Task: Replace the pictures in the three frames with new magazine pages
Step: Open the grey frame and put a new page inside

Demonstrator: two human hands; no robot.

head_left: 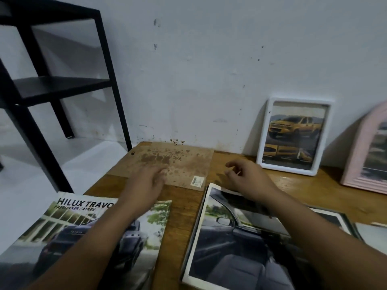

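On the wooden table [184, 208], my left hand [144, 183] lay flat on a stained brown backing board [184, 162]; my right hand [245, 174] hovered loose, holding nothing. White rectangular picture frame [294, 136] and pink arched frame [368, 151] leaned against the wall, magazines [79, 237] below.

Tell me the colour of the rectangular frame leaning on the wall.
White frame, seen in the head view.

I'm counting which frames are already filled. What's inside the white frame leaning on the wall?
The white frame holds a page with a yellow pickup truck above, and smaller yellow vehicle shots below. Anything behind that page is covered, so I cannot tell.
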